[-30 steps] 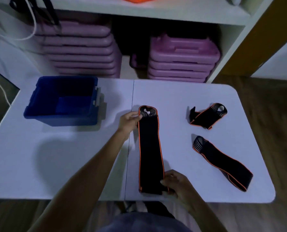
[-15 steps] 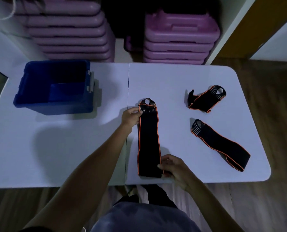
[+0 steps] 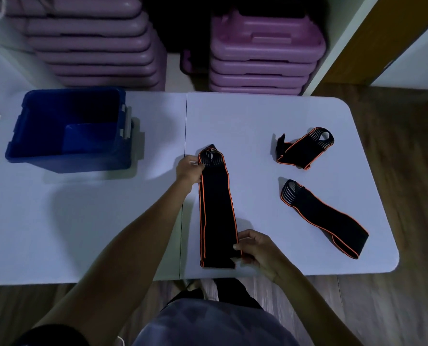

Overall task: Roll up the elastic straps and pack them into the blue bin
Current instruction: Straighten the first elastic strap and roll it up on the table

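Little's moved: left hand (image 3: 189, 169) still pinches far end of black orange-edged elastic strap (image 3: 216, 216), right hand (image 3: 257, 248) grips near end. I count 0/3 rolled; blue plastic bin (image 3: 68, 162), left of left hand, looks empty.

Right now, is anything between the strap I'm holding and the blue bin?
Nothing visible does. Only tabletop lies between the held strap and the blue bin; the folded strap and the diagonal strap lie to its right.
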Demonstrator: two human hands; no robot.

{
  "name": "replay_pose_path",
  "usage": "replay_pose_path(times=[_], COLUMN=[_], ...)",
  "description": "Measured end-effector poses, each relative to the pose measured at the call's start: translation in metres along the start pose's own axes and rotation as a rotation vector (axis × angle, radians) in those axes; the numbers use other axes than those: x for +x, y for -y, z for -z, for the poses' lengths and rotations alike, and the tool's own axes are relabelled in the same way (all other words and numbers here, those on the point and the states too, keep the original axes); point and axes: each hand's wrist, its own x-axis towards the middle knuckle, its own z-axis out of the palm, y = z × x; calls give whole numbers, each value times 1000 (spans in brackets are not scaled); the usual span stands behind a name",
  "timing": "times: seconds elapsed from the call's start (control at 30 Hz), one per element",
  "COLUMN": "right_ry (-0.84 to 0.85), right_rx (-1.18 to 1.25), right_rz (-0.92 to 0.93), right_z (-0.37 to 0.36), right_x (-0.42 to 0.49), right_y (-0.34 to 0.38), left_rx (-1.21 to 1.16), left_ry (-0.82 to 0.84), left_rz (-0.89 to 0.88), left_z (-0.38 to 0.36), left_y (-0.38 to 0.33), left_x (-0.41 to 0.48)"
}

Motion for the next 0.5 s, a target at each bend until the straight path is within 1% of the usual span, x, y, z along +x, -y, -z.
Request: replay_pose_path(times=[0.07,0.2,0.3,0.43,0.5], right_ry=[6,-16,-39,-102,-119], right_rx=[-5,-3,-39,-263,-348], right_rz=[-15,-41,-50,-6,15], right_z=[0,-1,-3,-5,-5], right_x=[2,9,15,26,32], right_y=[-2,-4,-4,-5,-6], left_rx=[58,181,243,373,401], left_ry=[-29,-123,-152,-134,-128], left_rz=[-28,-165,-201,-258,-265], left_z=[2,6,8,6,3], left_y=[-1,0,4,3,0], left_x=[-1,-1,0,11,14])
